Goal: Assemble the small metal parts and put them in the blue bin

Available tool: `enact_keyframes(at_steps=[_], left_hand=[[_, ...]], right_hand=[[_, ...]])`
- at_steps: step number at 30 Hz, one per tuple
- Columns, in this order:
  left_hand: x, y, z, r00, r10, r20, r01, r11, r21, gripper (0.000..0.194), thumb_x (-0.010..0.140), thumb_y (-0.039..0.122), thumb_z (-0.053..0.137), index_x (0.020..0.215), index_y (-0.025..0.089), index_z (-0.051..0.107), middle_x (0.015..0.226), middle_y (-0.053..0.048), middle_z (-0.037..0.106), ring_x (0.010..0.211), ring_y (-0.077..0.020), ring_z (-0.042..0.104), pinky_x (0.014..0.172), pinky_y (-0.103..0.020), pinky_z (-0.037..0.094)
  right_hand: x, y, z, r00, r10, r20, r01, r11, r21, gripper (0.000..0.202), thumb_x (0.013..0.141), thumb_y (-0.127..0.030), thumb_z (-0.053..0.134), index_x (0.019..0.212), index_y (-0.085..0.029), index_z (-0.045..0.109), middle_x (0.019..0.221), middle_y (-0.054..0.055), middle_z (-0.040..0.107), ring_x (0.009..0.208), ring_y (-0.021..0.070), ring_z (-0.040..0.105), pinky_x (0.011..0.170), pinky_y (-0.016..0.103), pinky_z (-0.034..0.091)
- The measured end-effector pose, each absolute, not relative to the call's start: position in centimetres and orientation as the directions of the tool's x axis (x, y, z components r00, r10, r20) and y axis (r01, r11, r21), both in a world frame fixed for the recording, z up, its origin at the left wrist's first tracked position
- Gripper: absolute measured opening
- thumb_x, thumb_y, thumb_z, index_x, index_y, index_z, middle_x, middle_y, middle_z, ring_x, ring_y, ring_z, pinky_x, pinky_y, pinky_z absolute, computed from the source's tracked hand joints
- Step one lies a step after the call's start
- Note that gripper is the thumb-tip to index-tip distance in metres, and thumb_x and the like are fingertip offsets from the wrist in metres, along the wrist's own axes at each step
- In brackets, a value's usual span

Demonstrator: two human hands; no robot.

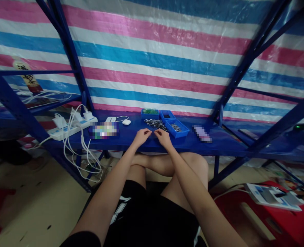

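Both hands are close together over the front of the blue table [126, 137], a small gap between their fingertips. My left hand [142, 136] is closed in a pinch, and my right hand [162, 136] is pinched too; anything between the fingers is too small to make out. Just beyond them lies a loose pile of dark and silver small parts [155, 124]. Right of the pile, a blue bin [182, 132] holds similar silver pieces. Behind it stands a smaller blue bin [167, 115] with dark contents. Another blue bin [149, 116], at the back, contains green pieces.
A white power strip [71, 128] with tangled white cables [83, 151] sits at the left, beside a blurred-out device [104, 130] and a white earphone case [126, 122]. A phone [202, 133] lies at the right. Blue frame posts [231, 84] flank the table; a red stool [260, 219] stands lower right.
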State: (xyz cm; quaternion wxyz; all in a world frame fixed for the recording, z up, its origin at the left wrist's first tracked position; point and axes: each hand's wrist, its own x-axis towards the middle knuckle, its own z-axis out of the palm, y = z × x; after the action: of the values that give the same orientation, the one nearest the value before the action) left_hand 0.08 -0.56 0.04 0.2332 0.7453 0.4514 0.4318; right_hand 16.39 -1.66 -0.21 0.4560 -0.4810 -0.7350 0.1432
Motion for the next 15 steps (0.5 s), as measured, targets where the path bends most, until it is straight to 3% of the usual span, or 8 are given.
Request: enact_keyframes(at_steps=[15], left_hand=[[0.02,-0.69,0.02,0.212,0.878,0.429,0.508,-0.474,0.72,0.036,0.081,0.044,0.042,0.077,0.016,0.064,0.072,-0.004,0.067,0.068,-0.0159,0.059,0.066,-0.025,0.044]], right_hand=[[16.18,-1.99,0.0,-0.17,0.832,0.528,0.635,0.502,-0.587,0.023,0.083,-0.03,0.043,0.081,-0.019,0.063,0.077,0.001,0.064,0.067,0.0129,0.055,0.065,0.021,0.038]])
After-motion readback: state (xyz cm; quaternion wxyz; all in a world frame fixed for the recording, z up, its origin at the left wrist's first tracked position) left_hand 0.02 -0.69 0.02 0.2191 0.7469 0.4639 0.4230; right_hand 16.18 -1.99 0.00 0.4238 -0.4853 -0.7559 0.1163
